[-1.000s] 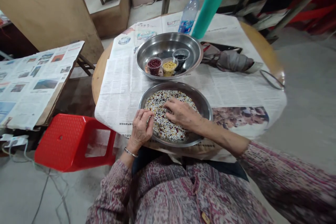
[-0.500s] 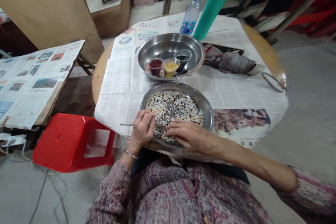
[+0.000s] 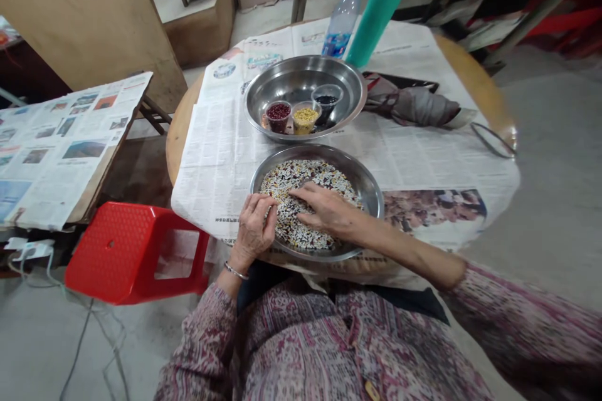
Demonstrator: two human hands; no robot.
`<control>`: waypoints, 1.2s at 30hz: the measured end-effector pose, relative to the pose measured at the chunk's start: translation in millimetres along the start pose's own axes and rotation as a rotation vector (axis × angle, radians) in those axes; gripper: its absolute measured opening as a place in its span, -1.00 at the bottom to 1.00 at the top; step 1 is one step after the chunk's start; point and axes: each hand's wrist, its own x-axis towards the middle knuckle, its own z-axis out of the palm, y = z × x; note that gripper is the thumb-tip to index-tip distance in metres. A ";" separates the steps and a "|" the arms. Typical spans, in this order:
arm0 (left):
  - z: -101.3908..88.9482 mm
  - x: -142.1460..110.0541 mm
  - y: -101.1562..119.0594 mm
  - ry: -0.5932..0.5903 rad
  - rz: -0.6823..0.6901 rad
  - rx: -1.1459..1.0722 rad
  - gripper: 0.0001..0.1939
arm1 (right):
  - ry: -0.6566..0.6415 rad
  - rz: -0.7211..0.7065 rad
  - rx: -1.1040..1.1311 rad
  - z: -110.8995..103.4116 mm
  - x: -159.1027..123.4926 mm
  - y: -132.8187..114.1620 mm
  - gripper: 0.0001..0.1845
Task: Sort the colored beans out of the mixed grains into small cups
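A steel basin (image 3: 374, 191) stands near the table's front edge, its bottom spread with mixed grains and beans (image 3: 301, 169), white, yellow, dark red and black. At its left rim is my left hand (image 3: 255, 223), fingers curled towards the thumb; whatever they hold, if anything, is hidden. My right hand (image 3: 327, 208) reaches over the grains, thumb and fingers apart, fingertips among them. Behind, a second steel basin (image 3: 277, 80) holds a clear cup of red beans (image 3: 279, 111), a cup of yellow beans (image 3: 305, 116) and a cup of black beans (image 3: 328, 100).
Newspaper (image 3: 207, 156) covers the round table. A blue-capped bottle (image 3: 341, 19) and a tall teal bottle (image 3: 383, 12) stand at the back. A folded umbrella (image 3: 418, 106) lies right of the far basin. A red stool (image 3: 117, 250) stands on the left.
My right hand has moved forward, further over the grains, and its thumb and fingers are more spread. My left hand stays at the rim, almost unmoved.
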 end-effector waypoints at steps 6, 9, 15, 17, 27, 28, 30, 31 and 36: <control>0.1 -1.5 -0.6 0.000 -0.012 -0.012 -0.85 | -0.058 -0.085 0.110 6.4 28.2 -19.6 -0.73; 0.5 -3.1 -0.7 0.007 -0.036 -0.026 -0.83 | -0.070 -0.198 0.181 10.1 26.9 -21.9 -0.75; 0.5 -5.2 0.9 0.081 -0.065 -0.034 -0.84 | -0.064 -0.421 0.069 13.6 44.7 -20.1 -0.79; 0.2 -5.5 1.4 0.101 -0.063 -0.026 -0.83 | -0.052 -0.474 -0.033 8.8 58.9 -16.5 -0.80; 0.5 -5.2 0.0 0.080 -0.063 -0.041 -0.78 | -0.087 -0.160 -0.407 -22.2 66.1 14.0 -0.76; 0.8 -5.3 -0.3 0.076 -0.066 -0.037 -0.78 | -0.091 -0.106 -0.392 -25.0 59.7 17.5 -0.75; 1.2 -4.9 -0.8 0.072 -0.064 -0.035 -0.79 | -0.110 -0.037 -0.310 -31.0 43.2 21.6 -0.74; 0.9 -4.3 -0.8 0.075 -0.062 -0.034 -0.80 | -0.126 -0.027 -0.250 -34.1 33.4 21.8 -0.75; -9.3 5.5 8.0 -0.072 -0.079 0.054 -0.77 | -0.132 -0.046 -0.024 -40.8 -23.0 12.7 -0.78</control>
